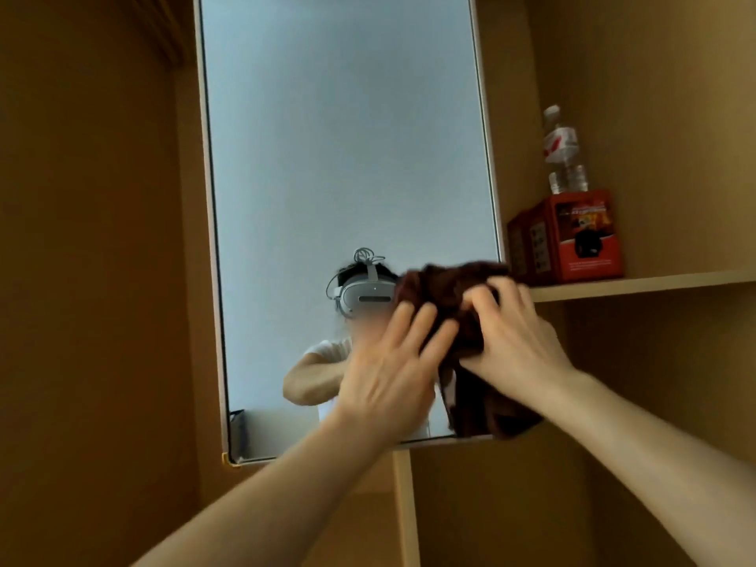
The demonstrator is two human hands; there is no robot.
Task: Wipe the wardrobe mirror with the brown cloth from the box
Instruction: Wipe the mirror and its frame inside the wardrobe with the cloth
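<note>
Wooden wardrobe panels surround a tall mirror (347, 137), and a shelf (654, 282) runs off to its right. On that shelf a red box (581, 239) stands just beside the mirror's frame, with a clear water bottle (564, 153) upright behind it.

You have the brown cloth (433, 284) bunched over the mirror's lower right corner. Its upper folds overlap the right frame edge, and a loose tail hangs down to the bottom edge of the glass.

Your right grip (515, 333) is clamped on the cloth: its fingers (478, 296) curl into the top of the bunch, with the thumb underneath, and the tail drops below that wrist. Your left grip (384, 374) is spread flat with straight fingers apart. Only its fingertips (444, 327) touch the cloth's left side, and its palm lies in front of the glass.

Your reflection shows in the mirror to the left of the cloth, wearing a white headset (366, 294).
</note>
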